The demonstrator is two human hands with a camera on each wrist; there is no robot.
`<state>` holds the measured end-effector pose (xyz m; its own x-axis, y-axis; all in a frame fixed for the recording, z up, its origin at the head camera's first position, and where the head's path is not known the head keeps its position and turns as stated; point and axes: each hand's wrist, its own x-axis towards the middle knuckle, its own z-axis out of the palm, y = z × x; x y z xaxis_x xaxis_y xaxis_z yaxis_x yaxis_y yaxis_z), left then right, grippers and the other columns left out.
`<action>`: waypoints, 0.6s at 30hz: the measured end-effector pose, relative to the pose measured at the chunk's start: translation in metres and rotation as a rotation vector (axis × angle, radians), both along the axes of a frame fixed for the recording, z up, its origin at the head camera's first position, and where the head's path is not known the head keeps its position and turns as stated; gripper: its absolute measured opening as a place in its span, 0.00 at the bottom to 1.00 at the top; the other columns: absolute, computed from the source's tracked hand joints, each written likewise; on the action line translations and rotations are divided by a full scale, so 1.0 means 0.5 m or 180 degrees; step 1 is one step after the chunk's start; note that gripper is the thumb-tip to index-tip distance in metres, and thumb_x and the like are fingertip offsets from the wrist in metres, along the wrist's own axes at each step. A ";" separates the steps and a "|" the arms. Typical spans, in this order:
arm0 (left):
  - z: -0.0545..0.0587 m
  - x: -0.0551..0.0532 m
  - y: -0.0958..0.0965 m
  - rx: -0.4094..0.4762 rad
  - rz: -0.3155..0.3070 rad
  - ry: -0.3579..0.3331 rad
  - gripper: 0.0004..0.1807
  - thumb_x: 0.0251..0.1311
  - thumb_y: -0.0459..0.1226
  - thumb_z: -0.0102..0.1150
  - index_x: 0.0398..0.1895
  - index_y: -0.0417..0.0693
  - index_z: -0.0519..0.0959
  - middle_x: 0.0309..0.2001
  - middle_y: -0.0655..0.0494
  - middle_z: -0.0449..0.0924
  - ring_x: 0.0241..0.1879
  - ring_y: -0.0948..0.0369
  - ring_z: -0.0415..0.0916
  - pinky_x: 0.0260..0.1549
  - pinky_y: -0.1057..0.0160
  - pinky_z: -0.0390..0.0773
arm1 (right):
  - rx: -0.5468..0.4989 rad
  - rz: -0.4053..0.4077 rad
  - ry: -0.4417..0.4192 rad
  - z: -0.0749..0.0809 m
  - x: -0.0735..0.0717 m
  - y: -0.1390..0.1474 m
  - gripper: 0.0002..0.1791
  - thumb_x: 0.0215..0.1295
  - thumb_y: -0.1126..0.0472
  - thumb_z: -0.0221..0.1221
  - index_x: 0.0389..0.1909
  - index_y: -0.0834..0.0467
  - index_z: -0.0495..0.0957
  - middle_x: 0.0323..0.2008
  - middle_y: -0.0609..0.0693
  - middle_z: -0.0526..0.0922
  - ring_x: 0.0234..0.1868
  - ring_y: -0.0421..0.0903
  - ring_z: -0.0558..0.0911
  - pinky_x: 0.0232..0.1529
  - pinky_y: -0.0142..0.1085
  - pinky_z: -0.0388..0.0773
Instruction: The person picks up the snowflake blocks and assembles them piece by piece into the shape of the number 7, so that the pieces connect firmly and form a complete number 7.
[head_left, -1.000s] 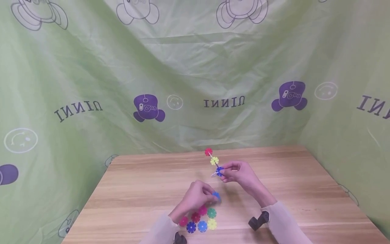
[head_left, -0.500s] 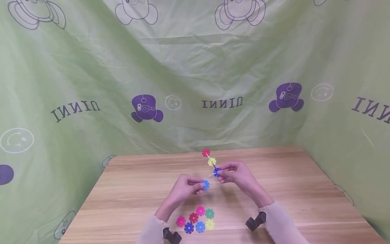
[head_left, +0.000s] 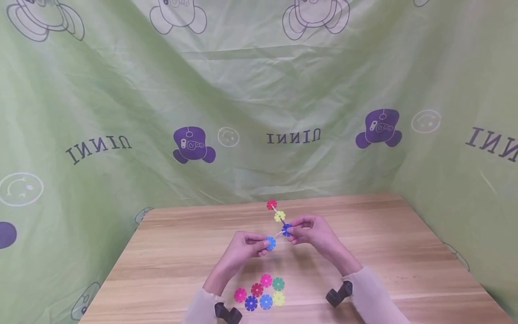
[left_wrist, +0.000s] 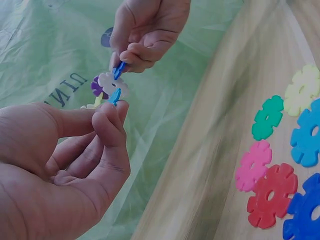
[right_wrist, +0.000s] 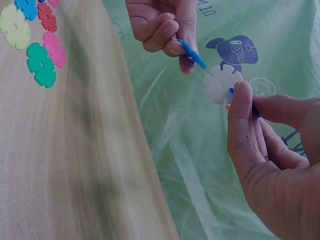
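My left hand [head_left: 243, 247] pinches a light blue snowflake disc [head_left: 270, 243] between thumb and fingers. With my right hand [head_left: 313, 231] I pinch a dark blue disc [head_left: 286, 230] at the near end of a chain of interlocking discs. That chain slants up and away through a yellow disc [head_left: 279, 216] to a red disc [head_left: 271, 204]. A white disc [right_wrist: 221, 85] juts from the dark blue one toward the light blue disc, close to its edge. Whether the two touch cannot be told. A purple disc [left_wrist: 97, 87] shows behind the white one in the left wrist view.
Loose discs lie in a cluster on the wooden table [head_left: 182, 270] below my hands, among them a green disc [head_left: 278, 284], a crimson disc [head_left: 256, 290] and a pale yellow disc [head_left: 279, 298]. A green printed curtain [head_left: 243, 90] surrounds the table's back and sides.
My left hand has lifted the light blue disc from above the loose discs, up and slightly left, to beside the white disc. The right hand keeps its hold on the chain, nearly still.
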<state>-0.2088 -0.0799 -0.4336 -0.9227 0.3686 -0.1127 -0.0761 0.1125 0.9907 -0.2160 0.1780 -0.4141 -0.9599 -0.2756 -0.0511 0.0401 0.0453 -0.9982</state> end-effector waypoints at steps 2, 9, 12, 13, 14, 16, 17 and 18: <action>0.000 0.000 -0.001 0.0042 0.0002 -0.0022 0.14 0.67 0.33 0.67 0.52 0.33 0.86 0.41 0.43 0.92 0.34 0.64 0.86 0.44 0.63 0.90 | -0.0005 0.0009 0.0006 -0.002 0.000 -0.002 0.17 0.69 0.69 0.65 0.53 0.74 0.78 0.38 0.56 0.91 0.36 0.45 0.90 0.44 0.39 0.91; -0.008 0.002 -0.005 0.0065 0.0036 -0.0025 0.15 0.67 0.34 0.68 0.52 0.33 0.86 0.40 0.47 0.93 0.32 0.66 0.84 0.40 0.68 0.88 | -0.0039 0.0072 0.0014 -0.011 -0.001 -0.010 0.18 0.67 0.69 0.66 0.54 0.75 0.78 0.40 0.58 0.91 0.36 0.46 0.91 0.45 0.41 0.91; -0.010 0.001 -0.006 0.0078 0.0008 -0.0039 0.15 0.67 0.34 0.68 0.53 0.33 0.86 0.40 0.47 0.93 0.34 0.65 0.85 0.41 0.67 0.88 | -0.0037 0.0076 0.0008 -0.013 -0.002 -0.009 0.17 0.68 0.69 0.65 0.53 0.75 0.78 0.40 0.59 0.90 0.36 0.46 0.90 0.45 0.41 0.91; -0.010 0.000 -0.006 0.0083 0.0000 -0.0044 0.15 0.67 0.35 0.68 0.53 0.34 0.86 0.40 0.46 0.93 0.34 0.64 0.86 0.42 0.66 0.89 | -0.0027 0.0069 0.0008 -0.013 -0.002 -0.009 0.17 0.68 0.69 0.65 0.53 0.75 0.78 0.40 0.59 0.90 0.36 0.45 0.90 0.45 0.41 0.91; -0.010 -0.001 -0.005 0.0086 -0.0003 -0.0053 0.15 0.67 0.35 0.68 0.53 0.34 0.86 0.40 0.46 0.92 0.35 0.64 0.86 0.43 0.65 0.89 | -0.0020 0.0064 0.0012 -0.013 -0.002 -0.008 0.17 0.68 0.69 0.65 0.53 0.75 0.78 0.40 0.59 0.90 0.36 0.45 0.90 0.45 0.41 0.91; -0.009 -0.001 -0.005 0.0069 -0.0007 -0.0023 0.15 0.67 0.35 0.68 0.53 0.34 0.86 0.39 0.46 0.92 0.35 0.64 0.86 0.43 0.64 0.89 | 0.0004 0.0055 0.0011 -0.013 -0.002 -0.007 0.16 0.69 0.69 0.64 0.53 0.75 0.78 0.39 0.59 0.90 0.37 0.45 0.90 0.45 0.40 0.91; -0.008 -0.001 -0.004 0.0049 -0.0004 -0.0003 0.15 0.67 0.35 0.68 0.53 0.34 0.86 0.39 0.46 0.92 0.35 0.64 0.86 0.43 0.63 0.89 | 0.0009 0.0050 0.0011 -0.012 -0.002 -0.007 0.16 0.69 0.69 0.64 0.53 0.75 0.78 0.39 0.59 0.90 0.37 0.46 0.90 0.45 0.40 0.91; -0.008 0.000 -0.004 0.0023 -0.0002 0.0027 0.15 0.67 0.35 0.68 0.53 0.35 0.86 0.39 0.46 0.92 0.35 0.63 0.86 0.43 0.62 0.90 | 0.0019 0.0044 0.0007 -0.012 -0.001 -0.007 0.16 0.69 0.69 0.64 0.53 0.75 0.78 0.39 0.58 0.90 0.37 0.46 0.90 0.45 0.40 0.91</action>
